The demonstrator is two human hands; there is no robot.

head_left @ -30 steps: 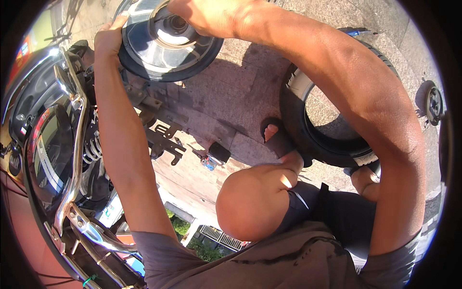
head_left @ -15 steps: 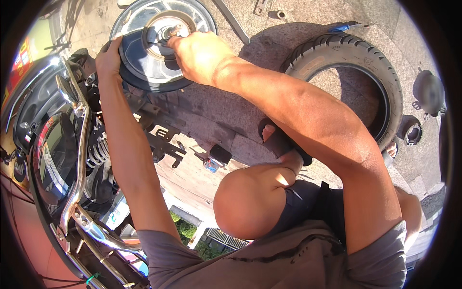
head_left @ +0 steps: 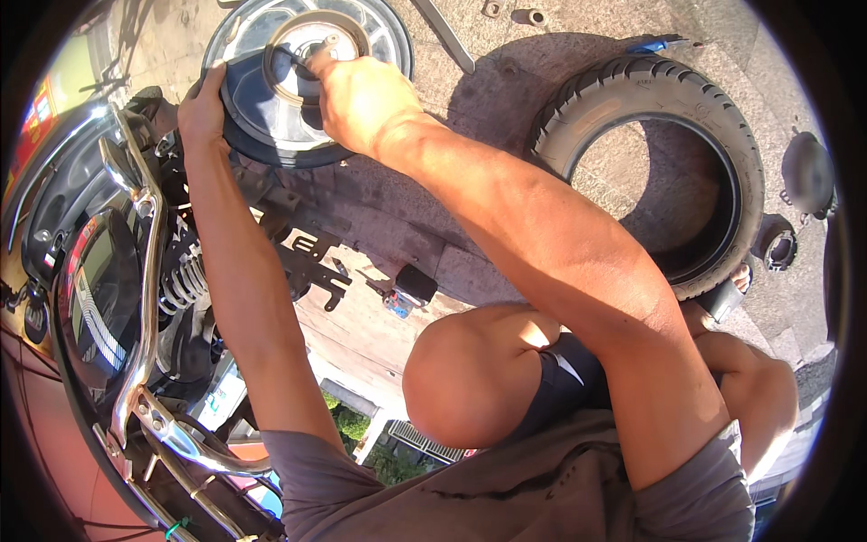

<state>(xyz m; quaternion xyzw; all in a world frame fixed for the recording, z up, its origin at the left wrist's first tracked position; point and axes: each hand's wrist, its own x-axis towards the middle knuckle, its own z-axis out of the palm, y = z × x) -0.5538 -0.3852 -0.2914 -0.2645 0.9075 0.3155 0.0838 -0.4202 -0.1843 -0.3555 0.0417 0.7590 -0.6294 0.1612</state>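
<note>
A round wheel (head_left: 379, 45) with a grey face, a dark rim and a raised ring around its hub lies at the top left. My left hand (head_left: 200, 113) grips the wheel's left edge, fingers closed over the rim. Over the hub, my right hand (head_left: 368, 101) is closed in a fist at the metal fittings in the centre. What its fingers pinch is hidden from this side. Part of the wheel face lies in shadow below the hub ring (head_left: 363, 36).
A loose black tyre (head_left: 745, 181) lies on the paving at the right. A motorbike with a chrome bar (head_left: 144, 352) fills the left side. A blue-handled tool (head_left: 646, 46), a flat metal bar (head_left: 447, 38), a small metal sleeve (head_left: 535, 17) and a cordless power tool (head_left: 411, 291) lie around.
My right hand has shifted slightly down and left at the hub, and its elbow has dropped. My left hand keeps its hold on the wheel edge.
</note>
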